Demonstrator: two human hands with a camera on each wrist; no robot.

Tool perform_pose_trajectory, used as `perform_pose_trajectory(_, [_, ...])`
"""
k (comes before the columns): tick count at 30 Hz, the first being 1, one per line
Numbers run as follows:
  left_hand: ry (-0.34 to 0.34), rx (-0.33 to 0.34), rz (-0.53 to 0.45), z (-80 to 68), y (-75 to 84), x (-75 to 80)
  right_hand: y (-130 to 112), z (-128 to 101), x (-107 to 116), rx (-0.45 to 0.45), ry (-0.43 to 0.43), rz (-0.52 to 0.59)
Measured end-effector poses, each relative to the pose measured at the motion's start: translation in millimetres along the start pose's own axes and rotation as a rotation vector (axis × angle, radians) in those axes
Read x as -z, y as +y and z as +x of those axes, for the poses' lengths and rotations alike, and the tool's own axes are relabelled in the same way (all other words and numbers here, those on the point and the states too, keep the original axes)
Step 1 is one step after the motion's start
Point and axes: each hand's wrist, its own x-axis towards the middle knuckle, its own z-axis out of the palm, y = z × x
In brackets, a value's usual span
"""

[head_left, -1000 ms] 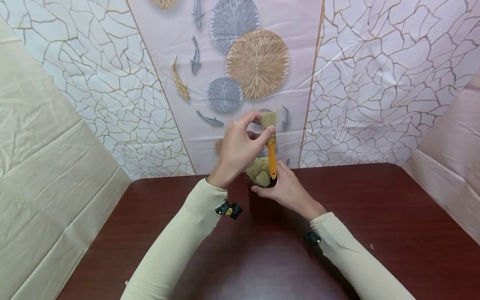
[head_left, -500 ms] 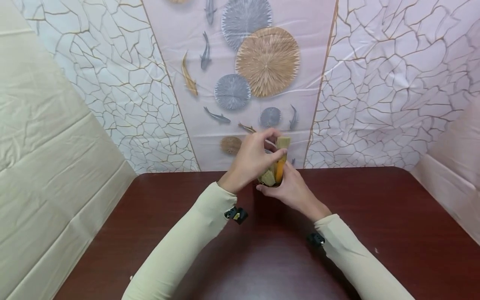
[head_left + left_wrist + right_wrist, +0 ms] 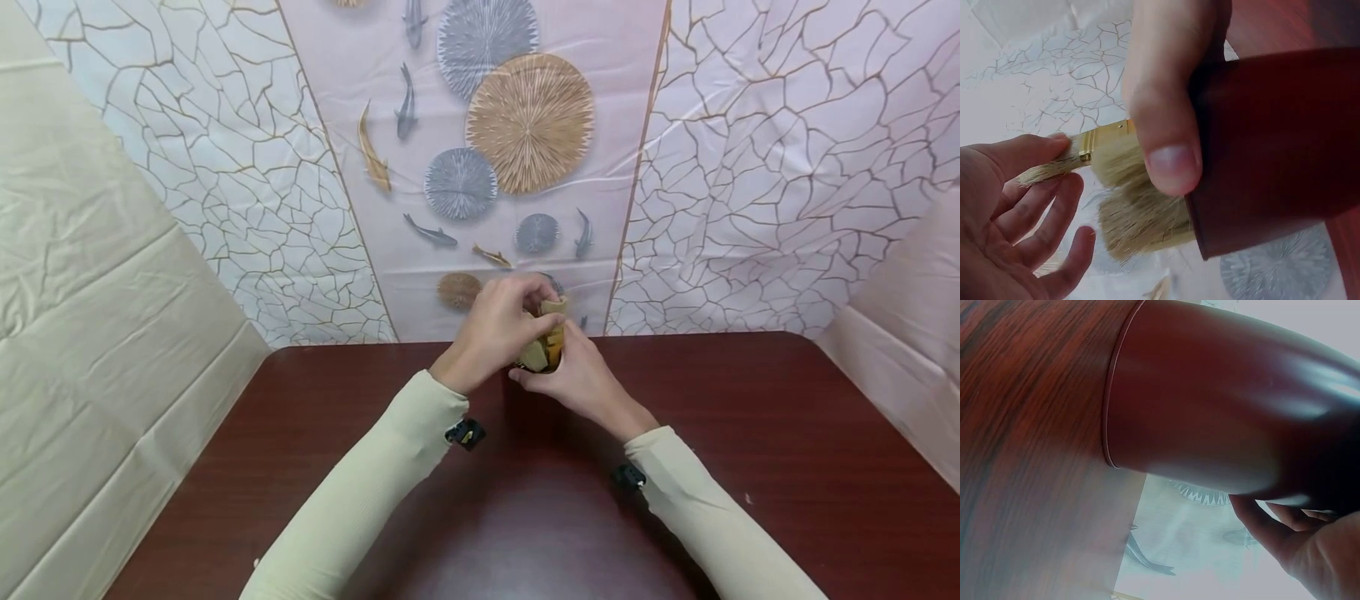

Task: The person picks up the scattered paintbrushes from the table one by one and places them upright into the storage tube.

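The cup looks smooth, glossy dark red-brown. The brush has coarse pale bristles and a brassy metal band. The tabletop is polished wood grain.

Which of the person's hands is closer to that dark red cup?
Right. The right hand grips the dark red cup around its side, while the left hand is above its rim, pinching a brush standing in it.

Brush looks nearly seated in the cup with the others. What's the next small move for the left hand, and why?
Probably let go and lift the left hand clear. The brush stands bristles-up in the dark cup beside the other brushes, only its head above the rim, while the right hand steadies the cup.
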Motion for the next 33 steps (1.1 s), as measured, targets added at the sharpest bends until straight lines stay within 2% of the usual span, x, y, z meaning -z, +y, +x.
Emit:
perform_pose_trajectory(8, [-0.002,0.023,0.212,-6.4,5.2,-8.5,-0.7,-2.6,1.9,-0.006,0.002,-0.045])
perform_pose_trajectory(12, [-0.009,0.015,0.271,-6.7,7.4,-11.9,-0.1,-3.0,1.5,-0.012,-0.008,-0.024])
perform_pose_trajectory(15, [-0.013,0.024,0.264,-4.6,7.7,-9.4,-0.2,-1.4,0.6,-0.003,-0.008,-0.011])
perform_pose_trajectory(18, [-0.017,0.032,0.209,-1.9,6.4,-5.4,-1.1,0.9,0.0,0.016,-0.003,-0.006])
perform_pose_trajectory(24, [-0.111,0.014,0.117,-1.8,4.3,-7.3,-0.3,-0.4,1.0,0.015,0.007,-0.016])
perform_pose_trajectory(33, [-0.127,0.023,0.240,-2.7,5.1,-12.5,-0.9,0.0,-0.6,-0.007,0.024,-0.053])
